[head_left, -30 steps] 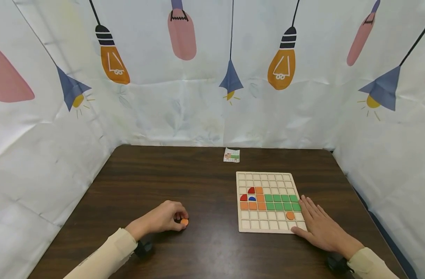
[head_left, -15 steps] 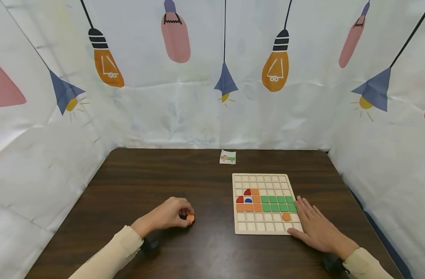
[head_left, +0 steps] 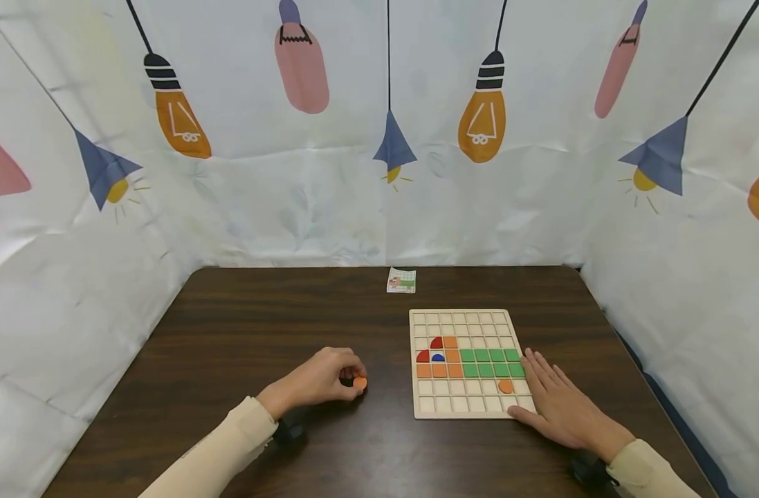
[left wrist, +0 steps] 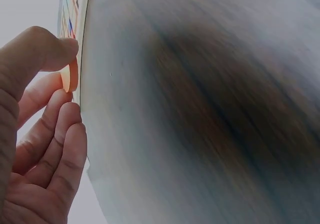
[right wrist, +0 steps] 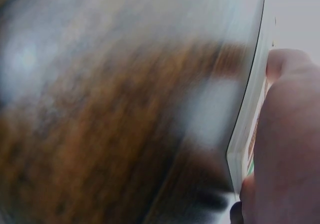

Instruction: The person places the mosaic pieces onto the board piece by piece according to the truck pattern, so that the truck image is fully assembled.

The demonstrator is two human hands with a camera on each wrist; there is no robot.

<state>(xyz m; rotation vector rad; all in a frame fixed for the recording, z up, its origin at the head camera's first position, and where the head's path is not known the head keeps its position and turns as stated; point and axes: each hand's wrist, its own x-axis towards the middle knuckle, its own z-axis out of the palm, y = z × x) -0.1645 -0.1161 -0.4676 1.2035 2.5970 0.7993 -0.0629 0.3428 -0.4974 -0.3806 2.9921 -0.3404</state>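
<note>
Between thumb and fingertips my left hand [head_left: 322,377] pinches a round orange disc [head_left: 360,382], a little above the table and left of the board. The left wrist view shows that orange disc [left wrist: 71,77] nearly edge-on. My right hand [head_left: 560,407] lies with straight fingers along the right edge of a pale wooden grid board [head_left: 435,402], its thumb at the near right corner. Set in the grid are green squares [head_left: 491,362], orange squares [head_left: 439,371], red quarter-round pieces [head_left: 437,342] and a blue half-round piece [head_left: 438,357]. Another orange disc [head_left: 506,386] sits below the green rows.
A small printed card [head_left: 401,281] with a coloured grid pattern lies at the far edge of the dark wooden table [head_left: 279,304]. White fabric [head_left: 329,200] printed with lamps and bulbs hangs behind the table and on both sides.
My left hand has moved right, carrying the orange disc closer to the board. The right hand stays at the board's edge. The head view has shifted slightly.
</note>
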